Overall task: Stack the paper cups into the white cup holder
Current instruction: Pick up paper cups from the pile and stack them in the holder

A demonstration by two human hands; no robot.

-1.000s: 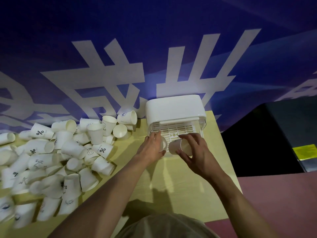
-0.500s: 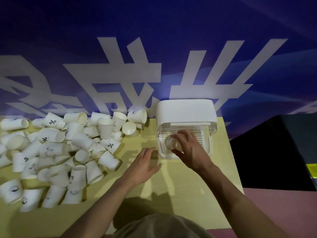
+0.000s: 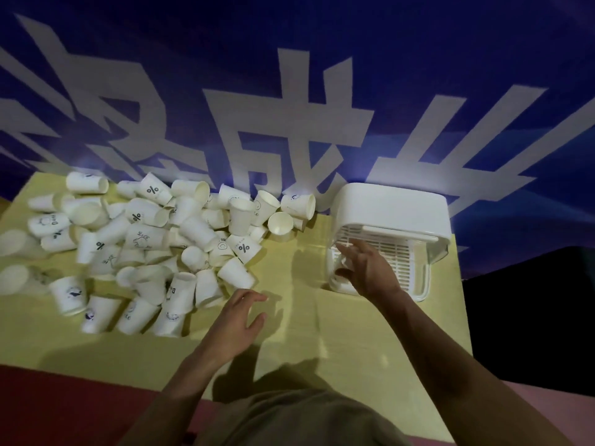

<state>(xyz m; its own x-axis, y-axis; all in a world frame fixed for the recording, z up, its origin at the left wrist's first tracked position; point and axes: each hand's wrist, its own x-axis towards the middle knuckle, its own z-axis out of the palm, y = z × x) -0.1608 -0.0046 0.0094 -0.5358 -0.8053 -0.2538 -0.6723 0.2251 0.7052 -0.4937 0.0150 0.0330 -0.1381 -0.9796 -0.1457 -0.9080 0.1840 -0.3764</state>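
Right hand (image 3: 370,272) at the front left of the white cup holder (image 3: 391,217), near the table's far right corner; fingers spread over the slatted tray, grip loose, the cup carried half a second ago no longer in it. Something pale and rounded under the fingertips, likely that cup set down inside, but too blurred to be sure. Left hand (image 3: 240,320) now away from the holder, hovering above the table (image 3: 322,365) near its middle, grip wide and empty, fingers aimed toward the heap of paper cups (image 3: 154,246) spread over the far left half of the table. Closest cup (image 3: 236,273) lying on its side just beyond the fingertips. Probably one cup delivered, next pick starting; most of the heap left to stack, so early in the job.
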